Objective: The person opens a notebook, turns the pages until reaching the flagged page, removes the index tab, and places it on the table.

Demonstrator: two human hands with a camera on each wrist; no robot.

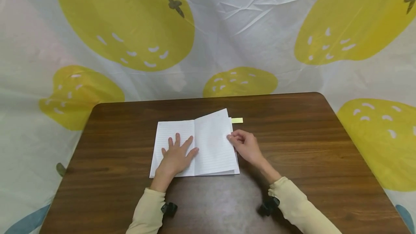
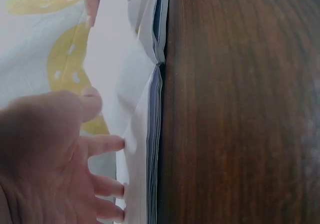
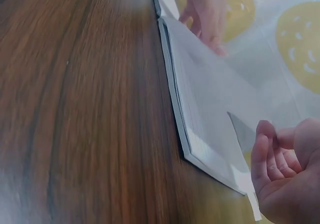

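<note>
Behind the scene hangs a creased white cloth point(image 1: 260, 17) printed with large yellow fruit. Before it stands a dark wooden counter point(image 1: 308, 147), with an open lined notebook point(image 1: 211, 143) lying near its middle. On the left page rests the left hand point(image 1: 175, 156), fingers spread and pressed flat on the paper. A raised page point(image 1: 214, 133) stands tilted above the right half. At its right edge, the right hand point(image 1: 247, 145) pinches the page between curled fingertips. A yellow sticky tab point(image 1: 237, 120) protrudes beyond the notebook's upper right corner.
</note>
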